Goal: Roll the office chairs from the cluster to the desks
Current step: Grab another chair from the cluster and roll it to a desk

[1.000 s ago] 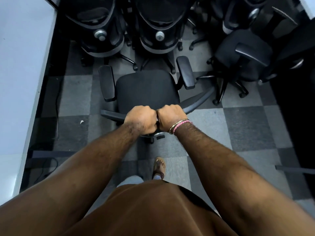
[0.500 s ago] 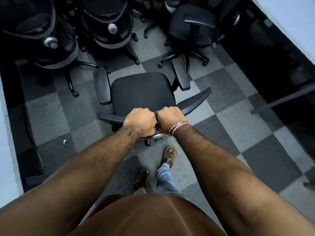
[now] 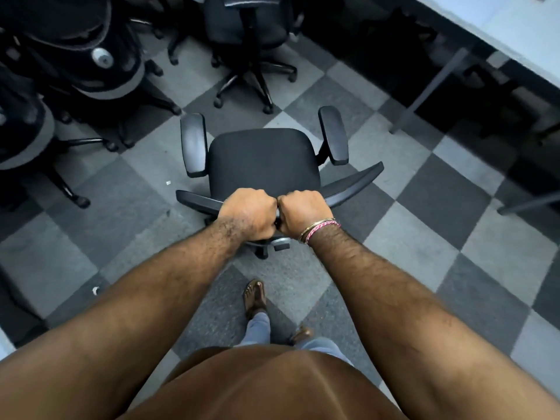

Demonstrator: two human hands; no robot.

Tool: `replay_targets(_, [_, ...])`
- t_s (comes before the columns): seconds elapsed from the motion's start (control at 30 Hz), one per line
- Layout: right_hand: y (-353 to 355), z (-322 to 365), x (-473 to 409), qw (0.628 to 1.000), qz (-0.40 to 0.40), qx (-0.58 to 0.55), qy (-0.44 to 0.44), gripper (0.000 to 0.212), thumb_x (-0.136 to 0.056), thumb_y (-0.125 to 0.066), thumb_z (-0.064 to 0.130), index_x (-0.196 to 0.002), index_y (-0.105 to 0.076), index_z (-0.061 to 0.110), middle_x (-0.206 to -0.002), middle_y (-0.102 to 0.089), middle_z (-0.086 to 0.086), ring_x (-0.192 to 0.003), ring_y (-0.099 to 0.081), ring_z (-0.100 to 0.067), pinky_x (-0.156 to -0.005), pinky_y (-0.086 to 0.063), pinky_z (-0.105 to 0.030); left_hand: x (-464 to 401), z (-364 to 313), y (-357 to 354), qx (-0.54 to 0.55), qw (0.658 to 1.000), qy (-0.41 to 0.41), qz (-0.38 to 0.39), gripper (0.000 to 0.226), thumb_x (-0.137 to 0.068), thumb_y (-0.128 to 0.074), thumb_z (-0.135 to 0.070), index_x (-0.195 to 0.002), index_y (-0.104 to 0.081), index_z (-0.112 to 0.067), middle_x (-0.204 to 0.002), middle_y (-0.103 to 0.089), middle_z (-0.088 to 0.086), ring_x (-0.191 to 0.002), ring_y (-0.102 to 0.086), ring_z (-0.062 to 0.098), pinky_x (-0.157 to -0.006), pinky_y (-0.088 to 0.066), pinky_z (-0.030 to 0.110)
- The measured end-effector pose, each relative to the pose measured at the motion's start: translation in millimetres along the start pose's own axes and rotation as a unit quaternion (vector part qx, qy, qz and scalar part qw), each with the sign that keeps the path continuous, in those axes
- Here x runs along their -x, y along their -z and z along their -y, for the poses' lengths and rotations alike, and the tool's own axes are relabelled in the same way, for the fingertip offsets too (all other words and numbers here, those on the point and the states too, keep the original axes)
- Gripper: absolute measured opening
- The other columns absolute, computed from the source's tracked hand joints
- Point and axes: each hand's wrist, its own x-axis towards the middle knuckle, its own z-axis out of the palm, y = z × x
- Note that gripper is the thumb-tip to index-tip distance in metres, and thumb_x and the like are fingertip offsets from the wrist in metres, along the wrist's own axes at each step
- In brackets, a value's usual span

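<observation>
No legible text, label, brand, number or sign appears on any surface in the head view.

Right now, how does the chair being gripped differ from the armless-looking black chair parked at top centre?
The gripped chair has both hands, left hand and right hand, curled on its backrest top; the parked chair is untouched. The gripped chair stands alone on open checkered floor; the parked one sits among the cluster. The gripped chair's base is mostly hidden under its seat; the parked chair's star base shows. Both are black, with armrests.
</observation>
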Motion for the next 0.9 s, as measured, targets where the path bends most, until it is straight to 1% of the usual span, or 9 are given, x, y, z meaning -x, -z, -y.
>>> replay_targets(0.07, [-5.1,-7.7,25.0,1.000,0.000,-0.004,-0.023,0.020,-0.080,-0.060,0.038,-0.087,-0.065,0.020,-0.090,-0.072,-0.003,-0.083,-0.069,-0.032,-0.062,-0.037,-0.033,1.7,-21.4,1.7,-0.007,1.000,-0.026,-0.006,0.022,-0.082,-0.057,-0.040,-0.087,-0.069,-0.022,-0.082,-0.072,0.001,-0.073,-0.069,0.028,-0.068,-0.056,0.035])
replay_targets(0.2, [-17.3,-23.9,82.9,0.997,-0.002,-0.007,-0.074,0.018,-0.081,-0.059,0.038,-0.088,-0.064,0.021,-0.090,-0.071,-0.002,-0.083,-0.069,-0.031,-0.061,-0.037,-0.032,6.1,-72.8,2.6,-0.032,0.996,-0.078,-0.019,0.023,-0.083,-0.057,-0.043,-0.084,-0.067,-0.022,-0.083,-0.072,0.002,-0.074,-0.070,0.028,-0.065,-0.049,0.034])
replay_targets(0.4, [-34.3,-35.7,167.3,0.990,0.001,-0.019,-0.139,0.017,-0.081,-0.058,0.037,-0.087,-0.064,0.022,-0.089,-0.071,-0.001,-0.081,-0.069,-0.030,-0.059,-0.036,-0.031,24.1,-146.8,3.1,-0.050,0.990,-0.134,-0.019,0.024,-0.083,-0.057,-0.044,-0.084,-0.067,-0.022,-0.082,-0.072,0.001,-0.074,-0.069,0.027,-0.067,-0.053,0.035])
replay_targets(0.5, [-43.3,-38.3,213.7,0.983,-0.002,-0.029,-0.180,0.016,-0.081,-0.058,0.036,-0.086,-0.063,0.022,-0.088,-0.071,-0.001,-0.080,-0.068,-0.029,-0.059,-0.036,-0.031,34.8,-185.2,2.9,-0.062,0.983,-0.174,-0.021,0.023,-0.083,-0.057,-0.045,-0.082,-0.064,-0.023,-0.082,-0.072,0.000,-0.073,-0.068,0.027,-0.066,-0.051,0.033])
replay_targets(0.67, [-56.0,-37.4,282.3,0.970,-0.002,-0.042,-0.241,0.014,-0.081,-0.057,0.035,-0.085,-0.062,0.023,-0.087,-0.071,-0.001,-0.079,-0.068,-0.028,-0.058,-0.035,-0.031,49.2,-239.7,-1.3,-0.095,0.964,-0.246,-0.043,0.027,-0.084,-0.058,-0.049,-0.082,-0.066,-0.022,-0.081,-0.072,0.000,-0.071,-0.068,0.026,-0.063,-0.047,0.032])
replay_targets(0.73, [-60.3,-36.6,304.9,0.962,-0.001,-0.042,-0.271,0.014,-0.081,-0.057,0.035,-0.085,-0.062,0.023,-0.088,-0.071,-0.001,-0.079,-0.068,-0.027,-0.058,-0.035,-0.031,50.4,-258.7,-2.5,-0.102,0.954,-0.277,-0.048,0.027,-0.083,-0.058,-0.050,-0.080,-0.063,-0.023,-0.080,-0.071,0.000,-0.070,-0.067,0.026,-0.061,-0.045,0.032])
replay_targets(0.83, [-66.1,-36.6,330.2,0.948,-0.005,-0.052,-0.314,0.013,-0.081,-0.059,0.034,-0.087,-0.063,0.022,-0.088,-0.071,-0.001,-0.080,-0.068,-0.027,-0.059,-0.035,-0.031,49.2,-281.9,-3.4,-0.113,0.940,-0.319,-0.044,0.031,-0.083,-0.059,-0.054,-0.079,-0.061,-0.023,-0.076,-0.069,-0.003,-0.064,-0.062,0.024,-0.060,-0.051,0.032])
replay_targets(0.9, [-69.0,-37.4,346.0,0.933,-0.005,-0.069,-0.352,0.014,-0.081,-0.059,0.032,-0.088,-0.064,0.021,-0.090,-0.071,-0.001,-0.082,-0.068,-0.027,-0.060,-0.036,-0.032,44.9,-298.1,-1.0,-0.118,0.926,-0.357,-0.047,0.034,-0.081,-0.061,-0.057,-0.078,-0.062,-0.023,-0.076,-0.069,-0.003,-0.064,-0.063,0.025,-0.061,-0.053,0.033])
